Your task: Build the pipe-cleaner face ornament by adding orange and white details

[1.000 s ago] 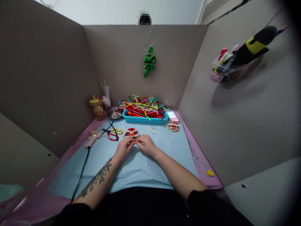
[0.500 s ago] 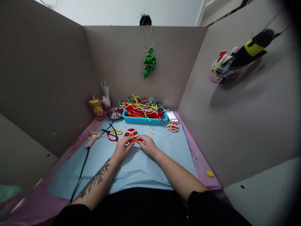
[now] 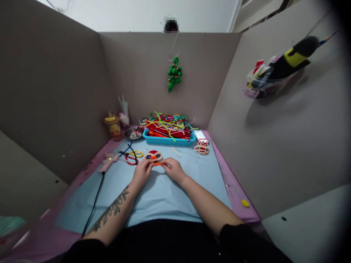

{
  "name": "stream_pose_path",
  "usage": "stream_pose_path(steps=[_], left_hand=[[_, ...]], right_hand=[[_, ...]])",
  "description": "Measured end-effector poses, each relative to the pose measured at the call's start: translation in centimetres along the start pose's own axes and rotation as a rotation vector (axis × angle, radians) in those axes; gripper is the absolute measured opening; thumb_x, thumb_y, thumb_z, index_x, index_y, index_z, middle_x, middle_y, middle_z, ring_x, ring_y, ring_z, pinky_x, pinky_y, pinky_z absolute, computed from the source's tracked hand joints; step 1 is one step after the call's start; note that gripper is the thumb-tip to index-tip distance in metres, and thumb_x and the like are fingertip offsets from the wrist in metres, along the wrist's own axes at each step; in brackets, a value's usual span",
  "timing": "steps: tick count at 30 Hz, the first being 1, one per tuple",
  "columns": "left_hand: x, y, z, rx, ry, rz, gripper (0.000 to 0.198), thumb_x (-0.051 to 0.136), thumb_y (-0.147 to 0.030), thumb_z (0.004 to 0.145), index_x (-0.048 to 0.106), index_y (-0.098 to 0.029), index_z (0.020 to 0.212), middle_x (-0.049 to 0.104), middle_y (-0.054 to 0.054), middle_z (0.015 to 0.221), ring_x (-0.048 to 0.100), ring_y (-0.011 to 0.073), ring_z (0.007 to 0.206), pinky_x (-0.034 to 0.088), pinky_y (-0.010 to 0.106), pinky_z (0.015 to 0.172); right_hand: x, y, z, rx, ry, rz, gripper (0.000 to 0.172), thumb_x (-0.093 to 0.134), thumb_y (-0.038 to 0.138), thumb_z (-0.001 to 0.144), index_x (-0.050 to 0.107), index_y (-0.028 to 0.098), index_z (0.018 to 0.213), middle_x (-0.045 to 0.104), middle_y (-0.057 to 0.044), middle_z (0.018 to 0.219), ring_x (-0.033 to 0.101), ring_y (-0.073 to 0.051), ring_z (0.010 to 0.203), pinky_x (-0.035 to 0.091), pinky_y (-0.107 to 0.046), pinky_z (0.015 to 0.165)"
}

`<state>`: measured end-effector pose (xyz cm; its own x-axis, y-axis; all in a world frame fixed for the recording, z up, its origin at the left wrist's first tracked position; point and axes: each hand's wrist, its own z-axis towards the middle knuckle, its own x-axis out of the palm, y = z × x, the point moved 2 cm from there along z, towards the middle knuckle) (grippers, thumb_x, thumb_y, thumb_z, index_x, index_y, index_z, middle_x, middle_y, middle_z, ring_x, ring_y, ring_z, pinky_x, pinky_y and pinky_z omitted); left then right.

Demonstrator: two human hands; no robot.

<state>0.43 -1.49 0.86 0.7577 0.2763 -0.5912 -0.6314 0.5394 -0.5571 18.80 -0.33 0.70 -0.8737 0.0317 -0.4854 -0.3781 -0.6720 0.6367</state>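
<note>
"How far along am I?"

"Your round, fuzzy red-and-cream face piece [image 3: 154, 155], which seems to lie on the light-blue covered surface [image 3: 178, 199], already carries dark-blue eyes [image 3: 158, 155] and an orange middle [image 3: 153, 158]. The short, fuzzy orange strip [image 3: 158, 164] looks unplaced to me, though I can't tell whether it's joined on."

"Where's the strip?"

"Your left hand [image 3: 143, 171] pinches one end, your right hand [image 3: 173, 170] the other; the face piece sits just beyond."
</note>
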Motion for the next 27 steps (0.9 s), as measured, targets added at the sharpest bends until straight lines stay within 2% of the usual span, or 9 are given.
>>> stream_pose_path(steps=[3,7,10,13,16,19,23,27], left_hand=[[0.1,-0.3,0.0,0.004,0.044,0.053,0.016,0.052,-0.025,0.087,0.064,-0.018,0.082,0.067,0.006,0.080,0.061,0.0188,0.075,0.048,0.031,0.071],[0.0,-1.3,-0.1,0.116,0.063,0.186,0.016,0.058,-0.029,0.086,0.066,-0.021,0.097,0.071,0.007,0.094,0.061,0.0238,0.094,0.040,0.044,0.093],[-0.2,-1.6,-0.2,0.158,0.039,0.226,0.015,0.054,-0.028,0.088,0.068,-0.024,0.094,0.073,0.005,0.093,0.062,0.0225,0.092,0.033,0.048,0.100],[-0.5,-1.5,-0.2,0.163,-0.006,0.248,0.015,0.054,-0.028,0.089,0.069,-0.024,0.090,0.074,0.005,0.092,0.063,0.0218,0.087,0.034,0.045,0.098],[-0.6,-1.4,-0.1,0.176,-0.011,0.269,0.015,0.056,-0.028,0.088,0.070,-0.024,0.089,0.074,0.004,0.091,0.062,0.0219,0.086,0.035,0.044,0.096],[-0.4,-1.9,-0.2,0.180,-0.005,0.293,0.014,0.056,-0.026,0.088,0.069,-0.025,0.093,0.074,0.005,0.093,0.063,0.0228,0.090,0.030,0.048,0.101],[0.0,-2.7,-0.3,0.205,0.028,0.337,0.015,0.057,-0.025,0.087,0.069,-0.025,0.097,0.074,0.005,0.093,0.063,0.0249,0.095,0.014,0.057,0.107],[0.1,-2.8,-0.3,0.194,0.015,0.341,0.014,0.056,-0.028,0.089,0.069,-0.026,0.093,0.075,0.004,0.088,0.065,0.0240,0.091,0.012,0.057,0.107]], right_hand=[[0.1,0.0,0.0,-0.024,0.009,-0.029,0.015,0.058,0.017,0.085,0.072,0.021,0.091,0.073,-0.006,0.088,0.065,-0.019,0.086,0.049,-0.033,0.084],[0.2,0.4,0.0,0.020,0.029,-0.008,0.014,0.059,0.017,0.083,0.071,0.021,0.089,0.073,-0.006,0.089,0.065,-0.020,0.087,0.048,-0.034,0.085],[0.3,0.7,0.1,0.109,0.048,0.074,0.020,0.062,0.019,0.079,0.070,0.021,0.097,0.072,-0.005,0.096,0.064,-0.018,0.085,0.048,-0.033,0.082],[0.2,0.7,0.2,0.233,0.049,0.195,0.028,0.063,0.023,0.076,0.066,0.020,0.104,0.071,-0.005,0.097,0.062,-0.015,0.078,0.049,-0.028,0.072],[0.1,0.5,0.3,0.321,0.038,0.263,0.018,0.060,0.028,0.078,0.067,0.017,0.090,0.070,-0.004,0.083,0.061,-0.015,0.073,0.046,-0.026,0.067],[0.2,0.3,0.3,0.372,0.039,0.287,0.016,0.060,0.031,0.078,0.065,0.017,0.078,0.066,-0.001,0.073,0.058,-0.014,0.067,0.045,-0.027,0.067],[0.7,0.2,0.2,0.407,0.038,0.333,0.016,0.060,0.032,0.076,0.064,0.017,0.077,0.064,0.000,0.070,0.055,-0.013,0.065,0.044,-0.026,0.066],[1.2,0.0,0.1,0.435,0.067,0.385,0.016,0.059,0.033,0.076,0.060,0.017,0.073,0.060,0.002,0.065,0.053,-0.012,0.062,0.043,-0.025,0.062]])
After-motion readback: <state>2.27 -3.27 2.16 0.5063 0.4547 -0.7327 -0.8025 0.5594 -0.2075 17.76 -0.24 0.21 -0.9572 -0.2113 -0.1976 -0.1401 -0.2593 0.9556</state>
